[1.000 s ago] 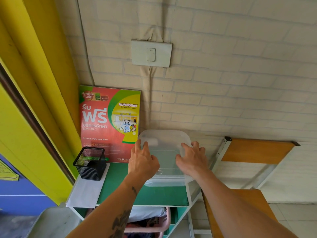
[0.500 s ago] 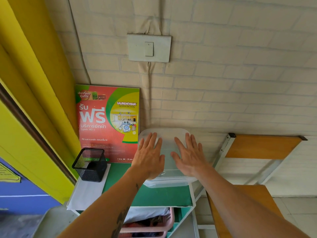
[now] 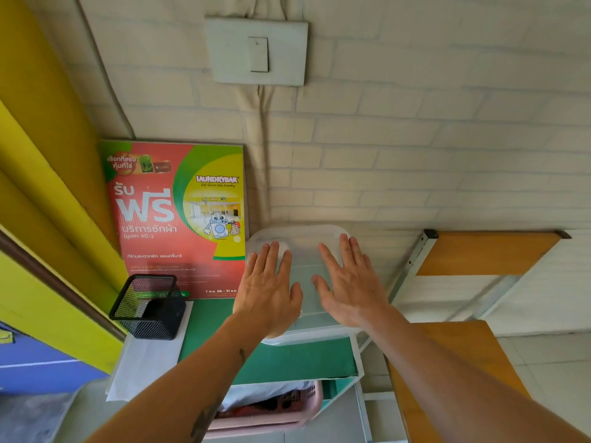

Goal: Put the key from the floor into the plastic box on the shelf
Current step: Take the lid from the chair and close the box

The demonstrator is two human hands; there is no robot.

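Observation:
A clear plastic box (image 3: 305, 247) with its lid on sits at the right end of the green shelf top (image 3: 278, 359), against the brick wall. My left hand (image 3: 267, 290) lies flat on the left half of the lid, fingers spread. My right hand (image 3: 350, 282) lies flat on the right half, fingers spread too. Neither hand grips anything. The key is not visible; whether it is inside the box cannot be told.
A red and green laundry poster (image 3: 179, 219) leans on the wall left of the box. A black mesh pen holder (image 3: 150, 306) stands on white paper (image 3: 144, 366). A pink basket (image 3: 271, 410) sits below. A wooden chair (image 3: 473, 314) stands at the right. A light switch (image 3: 257, 52) is above.
My hands went from curled around the lid's near corners to lying flat and spread on top of it. The view came closer to the shelf.

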